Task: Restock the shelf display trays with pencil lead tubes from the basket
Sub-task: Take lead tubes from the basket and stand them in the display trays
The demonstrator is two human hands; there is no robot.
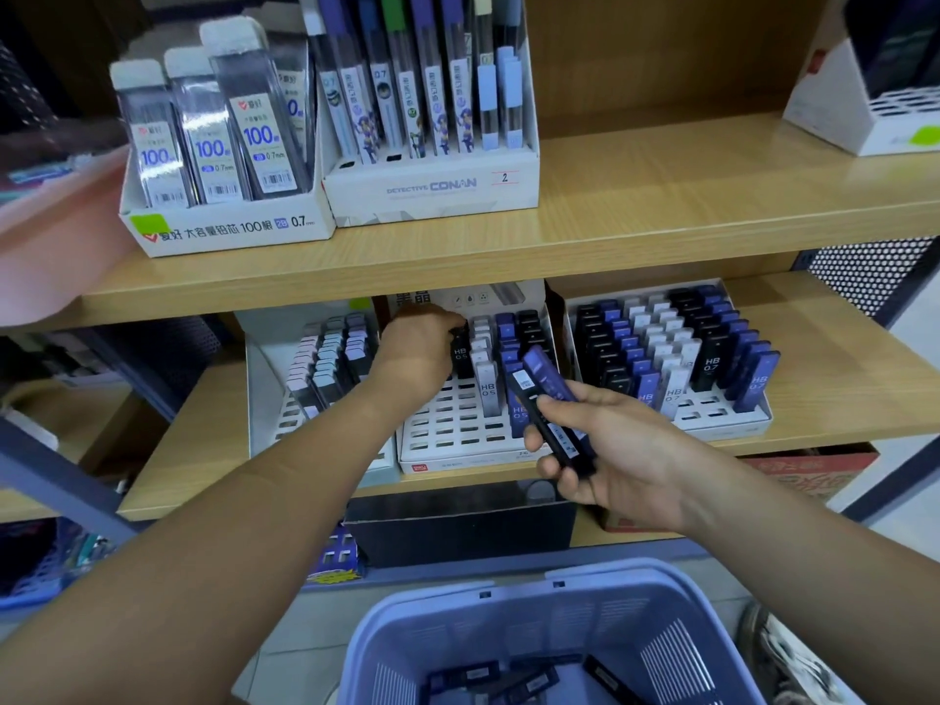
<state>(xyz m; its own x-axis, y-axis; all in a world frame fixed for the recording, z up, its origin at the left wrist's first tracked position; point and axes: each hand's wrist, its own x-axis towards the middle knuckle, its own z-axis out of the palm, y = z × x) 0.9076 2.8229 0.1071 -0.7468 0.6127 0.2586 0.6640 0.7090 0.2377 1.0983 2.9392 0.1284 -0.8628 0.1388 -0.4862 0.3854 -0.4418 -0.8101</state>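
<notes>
The left hand [417,343] reaches to the centre of the frame, into the middle tray [447,429] on the lower shelf [839,379]. Its fingers curl down over the top of a black tube [460,354] marked HB 0.5 and, as far as the view shows, pinch its cap. The tube stands at the head of a mostly empty column of slots.

The right hand [610,450], right of centre, grips a bundle of tubes [547,394], blue and black, fanned out and crossing each other. More loose tubes [483,676] lie in the lilac basket [671,653] at the bottom of the frame.

The likeliest slip, in my judgement, is in that bundle. The tubes are smooth, held at different angles by a few fingers, and one could slide free and drop to the floor beside the basket. The bundle's upper ends also hang just in front of the standing blue tubes [508,343] in the same tray, so a small drift forward may knock a row askew.

At the left hand, the back of the hand hides the slot, so the black tube may catch on the grid edge and lean instead of seating.

Sorting is a further risk. The right tray [712,410] carries HB 0.7 stock of the same colours, so a tube could easily go into the wrong tray. The left forearm passes close over the left tray [269,399] and may brush its pale tubes.
</notes>
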